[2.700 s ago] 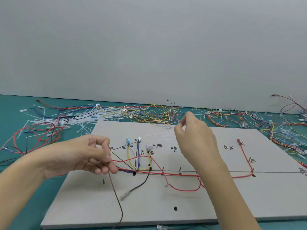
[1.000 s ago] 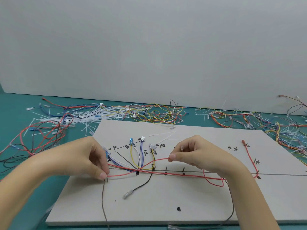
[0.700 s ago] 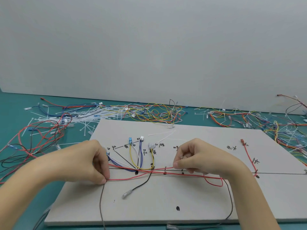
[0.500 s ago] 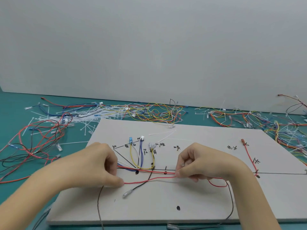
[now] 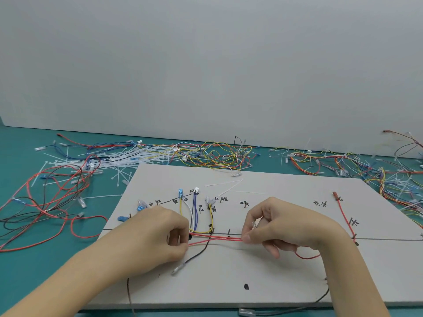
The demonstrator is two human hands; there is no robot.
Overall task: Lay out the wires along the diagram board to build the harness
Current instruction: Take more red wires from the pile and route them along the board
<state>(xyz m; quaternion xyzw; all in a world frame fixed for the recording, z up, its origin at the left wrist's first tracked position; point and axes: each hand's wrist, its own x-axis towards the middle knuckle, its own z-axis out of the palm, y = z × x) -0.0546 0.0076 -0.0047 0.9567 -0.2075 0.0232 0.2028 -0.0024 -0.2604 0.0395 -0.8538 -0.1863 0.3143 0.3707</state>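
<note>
1. Loose wire stock (image 5: 52,209): we log red and black lengths tangled on the teal bench (image 5: 20,266), left of the board and well apart from both hands.
2. Diagram board (image 5: 286,277): we note a pale sheet flat on the bench, with a dark trunk line (image 5: 389,239) running left to right and handwritten labels above it.
3. Left hand (image 5: 158,234): we find it knuckles-up on the board at the left end of the run, fingers curled with thumb and forefinger pinching the red wires; a thin brown wire (image 5: 129,294) trails from under it over the near edge.
4. Branch wires (image 5: 194,213): yellow, white and blue leads rise from the trunk to small connectors, just right of the left hand.
5. Red wires (image 5: 217,238): we record the task's thing stretched between the two hands, long axis left to right, lying on or just beside the trunk line. A black lead (image 5: 201,252) crosses beneath it.
6. Right hand (image 5: 281,227): fingers curled, thumb and forefinger pinching the red wires' right end; a small metal terminal (image 5: 253,225) shows against the fingers. The forearm comes in from the lower right.
7. Judgement: both hands sit equally on the run, so the coming move turns on lowering it along the trunk line.
</note>
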